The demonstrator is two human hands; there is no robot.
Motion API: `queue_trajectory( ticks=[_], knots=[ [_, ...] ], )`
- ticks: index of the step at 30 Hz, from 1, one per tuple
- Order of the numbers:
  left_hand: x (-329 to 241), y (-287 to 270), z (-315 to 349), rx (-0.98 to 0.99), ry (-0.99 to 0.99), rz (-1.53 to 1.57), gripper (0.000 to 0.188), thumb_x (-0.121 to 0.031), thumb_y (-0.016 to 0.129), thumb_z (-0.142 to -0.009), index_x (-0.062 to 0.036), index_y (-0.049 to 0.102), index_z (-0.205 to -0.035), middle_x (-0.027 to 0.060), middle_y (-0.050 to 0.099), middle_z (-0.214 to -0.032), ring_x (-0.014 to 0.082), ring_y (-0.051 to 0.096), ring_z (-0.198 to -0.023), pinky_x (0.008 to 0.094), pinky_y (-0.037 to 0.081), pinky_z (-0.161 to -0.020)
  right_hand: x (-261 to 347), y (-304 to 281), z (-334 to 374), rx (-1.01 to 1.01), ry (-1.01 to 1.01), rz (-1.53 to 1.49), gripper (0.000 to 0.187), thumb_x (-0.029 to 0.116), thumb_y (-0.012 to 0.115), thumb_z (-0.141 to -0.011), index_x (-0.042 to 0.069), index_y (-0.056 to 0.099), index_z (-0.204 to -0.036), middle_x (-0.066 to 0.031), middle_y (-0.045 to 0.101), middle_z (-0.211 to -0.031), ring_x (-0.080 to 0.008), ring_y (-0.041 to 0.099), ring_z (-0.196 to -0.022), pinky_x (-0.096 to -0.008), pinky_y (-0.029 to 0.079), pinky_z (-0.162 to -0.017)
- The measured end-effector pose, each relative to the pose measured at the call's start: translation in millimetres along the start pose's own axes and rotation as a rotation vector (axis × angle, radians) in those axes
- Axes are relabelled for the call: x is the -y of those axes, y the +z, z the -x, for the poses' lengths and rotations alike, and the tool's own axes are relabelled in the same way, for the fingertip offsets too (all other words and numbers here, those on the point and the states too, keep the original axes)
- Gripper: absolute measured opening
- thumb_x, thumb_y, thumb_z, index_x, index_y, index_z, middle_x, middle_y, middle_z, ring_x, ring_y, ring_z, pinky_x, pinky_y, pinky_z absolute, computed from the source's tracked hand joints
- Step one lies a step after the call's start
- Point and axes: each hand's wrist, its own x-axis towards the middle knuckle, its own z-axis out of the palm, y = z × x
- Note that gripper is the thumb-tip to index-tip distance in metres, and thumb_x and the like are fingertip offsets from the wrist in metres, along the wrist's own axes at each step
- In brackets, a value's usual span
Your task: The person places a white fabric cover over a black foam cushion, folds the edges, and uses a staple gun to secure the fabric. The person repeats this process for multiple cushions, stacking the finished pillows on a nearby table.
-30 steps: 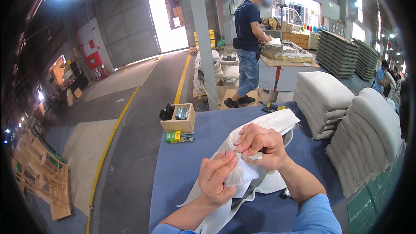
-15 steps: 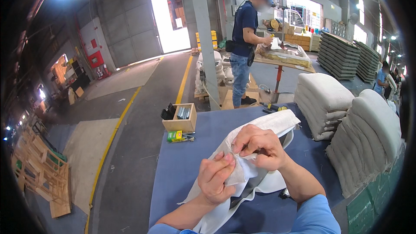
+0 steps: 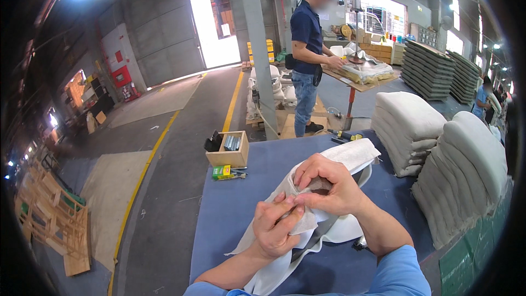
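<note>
On a blue-topped table (image 3: 219,219) lies a long padded piece wrapped in off-white fabric (image 3: 357,155), running from the lower left toward the upper right. White edging (image 3: 345,231) curves along its near side, next to a dark grey strip. My left hand (image 3: 274,226) pinches the fabric near the middle of the piece, its fingers curled. Close against it, my right hand (image 3: 331,186) grips the same fabric, thumb toward the left fingertips. The pinched edge itself is mostly hidden by the fingers.
A wooden box (image 3: 235,151) of metal staple strips and a small green-yellow box (image 3: 222,172) stand at the table's far left. A yellow-black tool (image 3: 349,136) lies at the far edge. Stacked off-white cushions (image 3: 460,170) rise at right. Beyond, a co-worker (image 3: 307,49) stands at another table.
My right hand has turned, its thumb coming in beside the left fingertips and the fabric fold shifting under it. My left hand stays nearly in place. The co-worker's hands have lowered to the far table.
</note>
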Motion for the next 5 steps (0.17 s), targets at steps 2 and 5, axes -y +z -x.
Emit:
queue_trajectory(
  ticks=[2, 5],
  knots=[
    [-1.9, 1.7, 0.0, -0.002, -0.011, 0.037, 0.046, -0.01, 0.078, -0.062, -0.0051, 0.08, -0.107, 0.0098, 0.066, -0.127, 0.0257, 0.06, -0.094, 0.0383, 0.057, -0.097, 0.9, -5.5, 1.3, 0.048, -0.021, 0.052, 0.023, 0.005, 0.088, -0.082, 0.005, 0.065, -0.086, -0.0085, 0.069, -0.104, -0.02, 0.065, -0.096, -0.033, 0.051, -0.086],
    [-8.7, 2.5, -4.8, -0.015, -0.032, 0.106, 0.043, -0.01, 0.079, -0.064, -0.0059, 0.08, -0.107, 0.0108, 0.063, -0.13, 0.0254, 0.059, -0.095, 0.0398, 0.057, -0.1, 0.7, -7.7, 5.0, 0.084, -0.03, 0.059, 0.022, 0.008, 0.088, -0.083, 0.007, 0.067, -0.088, -0.0086, 0.069, -0.105, -0.0205, 0.064, -0.099, -0.0336, 0.05, -0.087]
  ],
)
